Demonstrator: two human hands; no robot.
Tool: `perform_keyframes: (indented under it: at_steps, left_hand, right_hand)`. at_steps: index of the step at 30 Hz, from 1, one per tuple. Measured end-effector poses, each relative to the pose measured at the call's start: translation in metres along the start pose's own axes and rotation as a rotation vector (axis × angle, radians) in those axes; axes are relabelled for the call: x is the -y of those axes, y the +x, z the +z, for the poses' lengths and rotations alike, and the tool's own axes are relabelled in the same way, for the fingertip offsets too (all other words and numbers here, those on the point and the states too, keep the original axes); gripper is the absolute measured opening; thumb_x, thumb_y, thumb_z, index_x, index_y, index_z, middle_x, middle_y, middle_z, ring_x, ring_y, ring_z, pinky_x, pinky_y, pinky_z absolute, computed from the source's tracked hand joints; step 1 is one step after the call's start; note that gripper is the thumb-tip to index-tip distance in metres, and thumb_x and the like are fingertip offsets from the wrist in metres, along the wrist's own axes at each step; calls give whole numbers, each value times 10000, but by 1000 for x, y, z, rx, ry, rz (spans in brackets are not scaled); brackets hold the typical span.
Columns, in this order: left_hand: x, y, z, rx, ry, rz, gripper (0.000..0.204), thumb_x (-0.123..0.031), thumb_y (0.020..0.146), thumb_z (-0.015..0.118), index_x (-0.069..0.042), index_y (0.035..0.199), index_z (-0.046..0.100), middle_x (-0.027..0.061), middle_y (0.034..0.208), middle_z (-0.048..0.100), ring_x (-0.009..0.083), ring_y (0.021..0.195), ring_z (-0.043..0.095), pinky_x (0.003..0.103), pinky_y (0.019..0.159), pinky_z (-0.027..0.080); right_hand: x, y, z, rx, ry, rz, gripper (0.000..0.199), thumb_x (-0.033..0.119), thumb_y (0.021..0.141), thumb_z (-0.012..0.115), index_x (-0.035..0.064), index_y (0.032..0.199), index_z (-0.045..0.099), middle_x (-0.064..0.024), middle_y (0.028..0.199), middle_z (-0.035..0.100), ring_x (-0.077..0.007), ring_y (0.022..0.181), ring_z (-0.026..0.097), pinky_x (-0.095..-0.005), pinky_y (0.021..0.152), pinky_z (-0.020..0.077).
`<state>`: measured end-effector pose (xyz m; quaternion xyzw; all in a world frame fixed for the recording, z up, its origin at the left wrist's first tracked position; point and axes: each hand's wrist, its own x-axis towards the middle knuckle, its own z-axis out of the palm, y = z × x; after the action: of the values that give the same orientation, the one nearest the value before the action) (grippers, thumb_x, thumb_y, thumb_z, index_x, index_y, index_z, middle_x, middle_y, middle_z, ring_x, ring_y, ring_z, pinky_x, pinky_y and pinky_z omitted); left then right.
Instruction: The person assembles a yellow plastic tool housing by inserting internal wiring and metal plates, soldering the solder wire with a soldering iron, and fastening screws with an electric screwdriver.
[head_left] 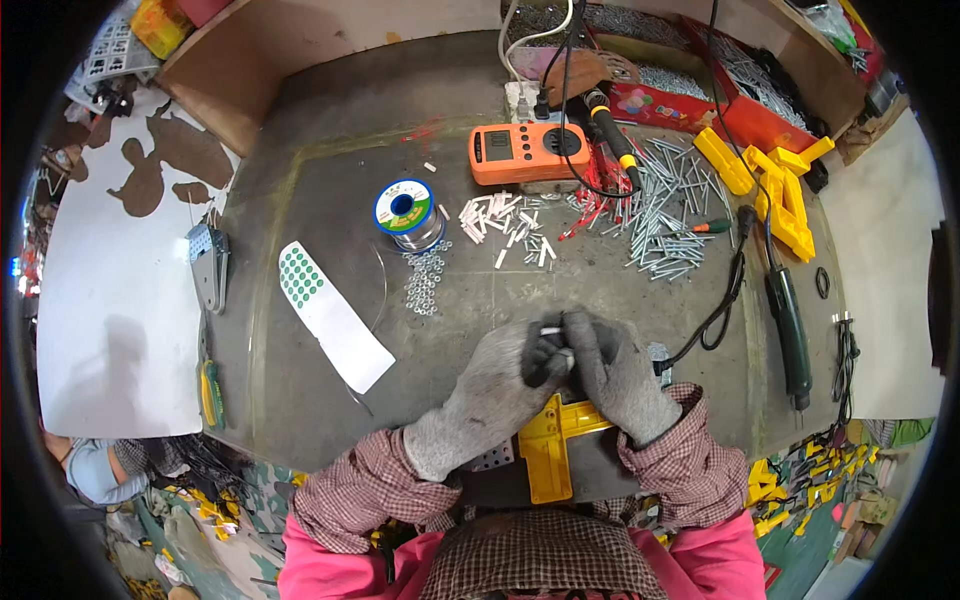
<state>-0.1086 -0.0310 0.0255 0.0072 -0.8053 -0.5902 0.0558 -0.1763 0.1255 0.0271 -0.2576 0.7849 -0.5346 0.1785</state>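
Left hand (480, 390) and right hand (625, 375) brought together over a yellow plastic part (546, 460)

Both hands wear grey gloves with darker fingertips, and they meet at the near side of the dark table (330, 190). Their fingers are drawn in close, and a small white piece (550, 331) shows among the fingertips. Which of the two hands grips it, I cannot tell, as the fingers overlap there. Checked sleeves (345, 485) cover both forearms.

Just below the hands is the yellow plastic part, its long arm pointing back toward the person and a shorter arm reaching out to the right.

Beyond the hands, a pile of small metal nuts (424, 282) lies just on the near side of a spool of wire (410, 226). Short white tubes (520, 238) are scattered to the right of the spool, and past them sits an orange meter (515, 172). Loose screws (660, 225) spread out to the right of the tubes, with more yellow pieces (783, 205) farther right. Red boxes (765, 125) stand along the back.

To the left, a white strip (340, 335) with green dots at its far end lies aslant. Well to the right of the hands lies a dark-handled soldering iron (791, 335), its tip toward the person.
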Motion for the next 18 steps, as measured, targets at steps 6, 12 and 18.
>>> perform_keyframes:
  at_steps: [6,12,18]
  left_hand:
    - [33,67,-27,-90,729,19,253,-118,859,653,8,1058,561,201,919,628,341,825,645,416,757,530]
    - [29,67,-31,-72,891,49,210,-124,854,631,16,987,548,220,872,617,387,846,627,447,764,512]
    - [-8,9,-32,14,-194,-325,161,-76,917,609,-14,1064,590,26,934,642,100,863,606,274,775,520]
  right_hand:
    - [-25,5,-12,-71,124,238,330,297,1029,475,13,1182,544,-116,985,612,-138,906,600,-300,814,494]
    - [-13,2,-13,69,494,232,273,213,1022,492,-3,1179,547,-64,910,615,-118,828,622,-247,784,499]
    - [0,-7,-21,127,329,188,187,168,957,584,-4,1022,621,-41,872,626,-108,775,609,-263,718,493]
